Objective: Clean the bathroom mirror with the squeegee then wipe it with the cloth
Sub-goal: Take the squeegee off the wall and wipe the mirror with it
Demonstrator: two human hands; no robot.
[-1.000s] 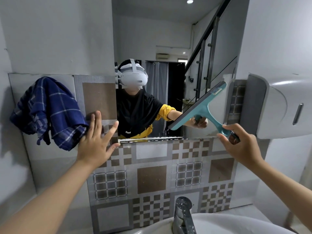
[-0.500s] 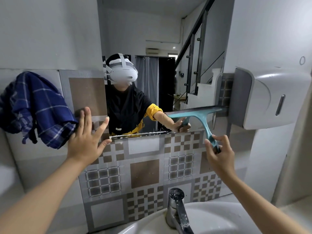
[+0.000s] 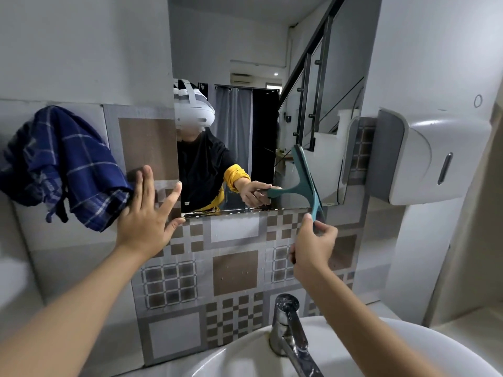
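While our right hand (image 3: 313, 247) grips the squeegee (image 3: 307, 180) handle just below the mirror (image 3: 272, 77), its blade stands nearly upright against the glass near the mirror's lower right corner. Glass lies open leftward and above. Our left hand (image 3: 148, 213), fingers spread, presses flat at the mirror's lower left edge, touching the cloth (image 3: 62, 167) hanging left of it.

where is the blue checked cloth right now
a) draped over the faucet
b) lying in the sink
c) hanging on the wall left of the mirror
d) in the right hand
c: the blue checked cloth hangs on the tiled wall left of the mirror, just beside the open left hand, while the right hand grips the squeegee.
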